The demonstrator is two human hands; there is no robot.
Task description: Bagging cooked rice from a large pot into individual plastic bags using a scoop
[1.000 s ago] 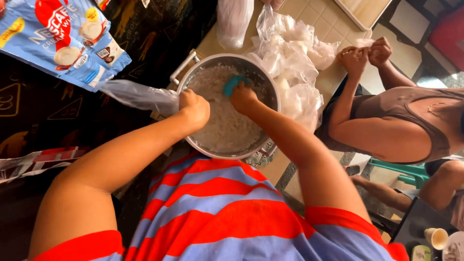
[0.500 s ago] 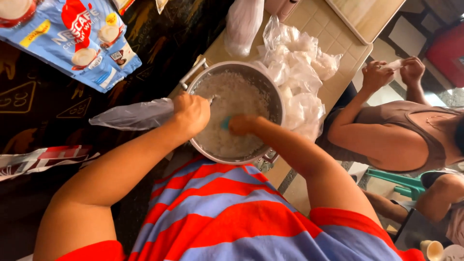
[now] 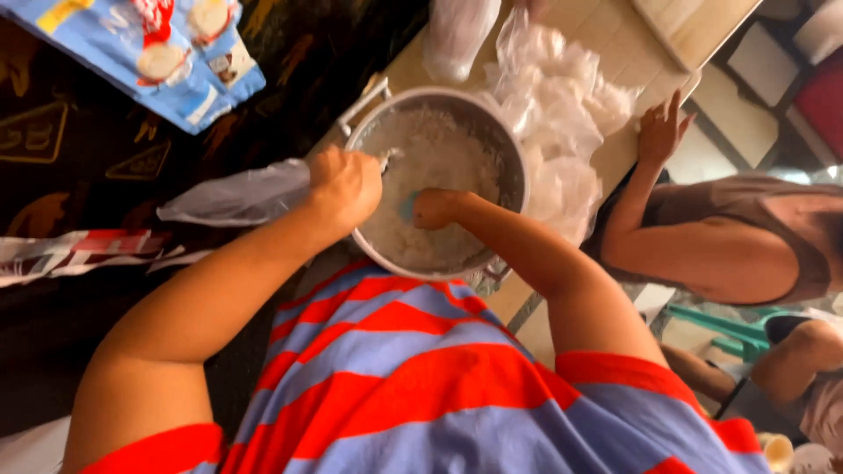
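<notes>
A large metal pot [image 3: 512,158] full of white cooked rice [image 3: 439,158] stands on the wooden table edge. My left hand [image 3: 345,184] is at the pot's left rim, closed on a clear plastic bag [image 3: 237,195] that trails off to the left. My right hand [image 3: 436,209] is down inside the pot, closed around a small teal scoop [image 3: 407,207] pressed into the rice. My striped red and blue shirt fills the bottom of the view.
A heap of clear plastic bags [image 3: 562,105] lies to the right of the pot. Another person [image 3: 729,246] sits at the right with a raised hand [image 3: 660,132] at the table edge. Blue printed packets [image 3: 158,53] hang at top left.
My right hand has drawn back from the far side of the pot to its near side. The other person's hands have dropped from raised to one hand at the table edge.
</notes>
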